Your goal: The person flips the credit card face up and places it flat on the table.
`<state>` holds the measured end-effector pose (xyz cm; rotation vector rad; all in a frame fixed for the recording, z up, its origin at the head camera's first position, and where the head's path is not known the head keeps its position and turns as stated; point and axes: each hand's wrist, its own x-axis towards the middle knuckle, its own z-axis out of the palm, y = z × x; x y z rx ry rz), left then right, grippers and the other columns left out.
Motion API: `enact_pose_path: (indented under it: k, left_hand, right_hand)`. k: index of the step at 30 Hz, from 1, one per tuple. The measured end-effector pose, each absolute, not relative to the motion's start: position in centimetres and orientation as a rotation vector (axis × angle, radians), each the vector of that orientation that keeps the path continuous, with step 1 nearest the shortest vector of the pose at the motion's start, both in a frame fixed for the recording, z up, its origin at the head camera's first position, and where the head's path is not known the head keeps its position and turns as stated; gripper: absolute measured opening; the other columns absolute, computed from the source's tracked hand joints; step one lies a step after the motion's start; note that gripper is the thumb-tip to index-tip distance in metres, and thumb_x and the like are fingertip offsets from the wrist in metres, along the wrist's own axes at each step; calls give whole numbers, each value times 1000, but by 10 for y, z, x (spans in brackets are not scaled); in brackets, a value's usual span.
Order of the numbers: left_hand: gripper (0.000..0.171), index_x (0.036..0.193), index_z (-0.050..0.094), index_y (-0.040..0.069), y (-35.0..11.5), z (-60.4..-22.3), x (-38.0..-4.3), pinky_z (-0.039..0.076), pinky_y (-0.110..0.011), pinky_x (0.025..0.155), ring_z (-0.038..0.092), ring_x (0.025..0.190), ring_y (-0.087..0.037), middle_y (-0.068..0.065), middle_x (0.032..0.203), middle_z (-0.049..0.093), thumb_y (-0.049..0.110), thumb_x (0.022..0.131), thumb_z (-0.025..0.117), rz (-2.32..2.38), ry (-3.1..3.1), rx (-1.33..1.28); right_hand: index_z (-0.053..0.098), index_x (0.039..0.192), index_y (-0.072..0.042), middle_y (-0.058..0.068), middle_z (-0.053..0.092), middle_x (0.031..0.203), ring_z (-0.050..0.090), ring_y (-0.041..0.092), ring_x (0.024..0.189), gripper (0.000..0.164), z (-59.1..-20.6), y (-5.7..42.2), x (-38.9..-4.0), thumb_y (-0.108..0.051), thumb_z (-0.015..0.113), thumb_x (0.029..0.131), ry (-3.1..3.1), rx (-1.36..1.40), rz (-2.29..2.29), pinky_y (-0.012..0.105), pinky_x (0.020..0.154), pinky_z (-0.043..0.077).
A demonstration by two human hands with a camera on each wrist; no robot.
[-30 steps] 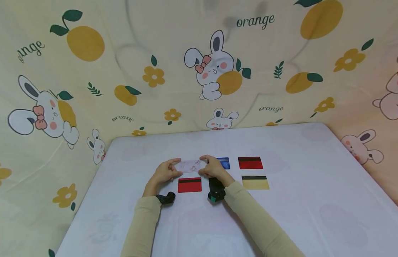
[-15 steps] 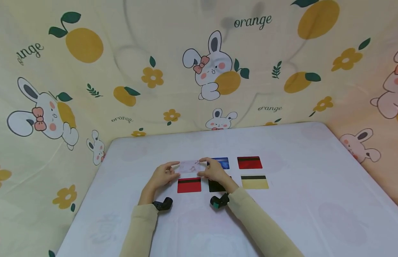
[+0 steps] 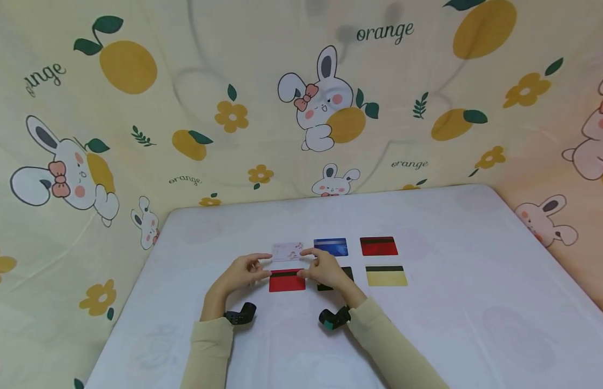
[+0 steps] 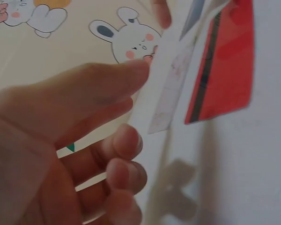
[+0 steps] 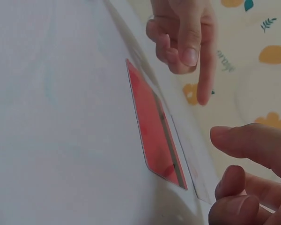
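A pale card with a faint pink print (image 3: 286, 252) lies flat on the table at the left of the back row. Just in front of it is a red card with a black stripe (image 3: 287, 282). My left hand (image 3: 240, 273) hovers off the left ends of both cards, its fingers loosely bent around nothing. On the other side, my right hand (image 3: 328, 270) hangs over the right ends, thumb and index finger apart. In the left wrist view a gap shows between the fingertips (image 4: 126, 140) and the pale card (image 4: 171, 93). Nothing is in either hand.
A blue card (image 3: 333, 247) and another red card (image 3: 379, 246) continue the back row. In the front row are a dark card (image 3: 349, 272), partly hidden by the right hand, and a gold card (image 3: 386, 276). A patterned cloth (image 3: 262, 48) hangs behind the white table (image 3: 428, 335).
Both hands have let go of the pale card's ends and drawn back toward the person, lifting away. The pale card stays in place; more of the blue card now shows.
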<state>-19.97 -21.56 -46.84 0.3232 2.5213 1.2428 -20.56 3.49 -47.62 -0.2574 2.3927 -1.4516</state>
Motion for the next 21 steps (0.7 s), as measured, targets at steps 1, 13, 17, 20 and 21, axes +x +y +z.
enact_pose_path:
  k: [1,13,17,20,21]
  left_hand:
    - [50,132,58,7,-216,-467,-199,39,-19,53,45,62,-9,-1,79,54,21,86,71,1243,2515,330]
    - [64,133,55,4,-218,-470,-199,37,-20,60,44,65,-10,2,73,50,18,77,81,1208,2403,390]
    - [65,133,56,6,-217,-473,-198,35,-20,59,42,64,-12,0,72,49,17,74,82,1186,2391,388]
    - [64,132,57,6,-218,-475,-197,34,-20,59,41,65,-12,-1,73,48,17,74,83,1164,2403,396]
    - [63,131,58,7,-218,-476,-196,34,-20,59,41,66,-11,-1,74,48,17,74,83,1158,2409,396]
  right_hand:
    - [57,130,-9,-4,42,50,39,9,44,54,-476,35,-204,-14,77,80,2385,-263,-1458,22,46,31]
    - [57,130,-9,-5,41,50,37,8,43,56,-480,38,-195,-16,77,79,2401,-283,-1417,21,44,28]
    - [57,130,-11,-5,40,46,35,9,39,57,-482,40,-195,-16,78,78,2385,-263,-1407,21,41,27]
    - [58,130,-11,-5,39,45,35,9,38,58,-484,40,-194,-14,79,76,2376,-258,-1407,21,41,26]
    - [58,130,-11,-5,39,45,35,9,37,58,-485,40,-194,-13,80,76,2373,-266,-1405,21,41,26]
